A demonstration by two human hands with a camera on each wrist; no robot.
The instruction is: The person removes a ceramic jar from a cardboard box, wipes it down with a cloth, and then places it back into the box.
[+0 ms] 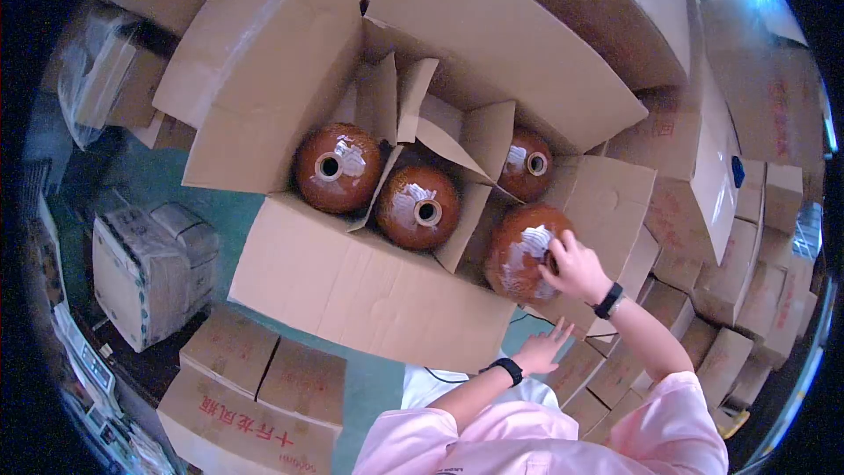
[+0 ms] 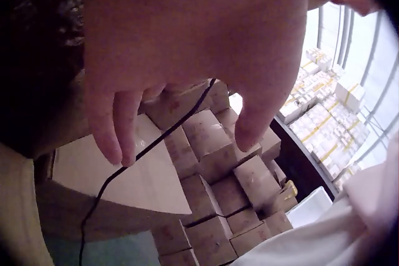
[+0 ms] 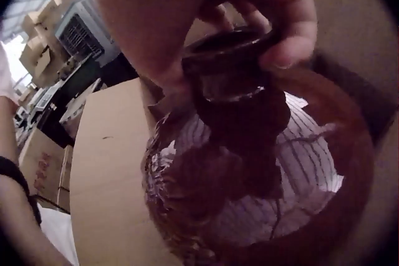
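Observation:
My right hand (image 1: 576,271) grips the neck of a glossy brown jar (image 1: 525,251) at the near right corner of a large open carton (image 1: 352,277). In the right wrist view, the fingers and thumb of the right hand (image 3: 243,48) curl round the dark neck of the jar (image 3: 249,166). Three more brown jars, a left one (image 1: 338,185), a middle one (image 1: 413,220) and a far right one (image 1: 519,178), sit among cardboard dividers (image 1: 448,141). Below the held jar, my left hand (image 1: 542,352) is held out with fingers extended, holding nothing; a black cord (image 2: 165,135) passes by its fingertips.
Closed cartons (image 1: 251,405) with red print stand at the lower left, near a plastic-wrapped box (image 1: 145,277). More cartons (image 2: 230,191) are stacked to the right. Tall cardboard flaps (image 1: 510,26) rise along the carton's far side. Green floor (image 1: 224,202) shows at the left.

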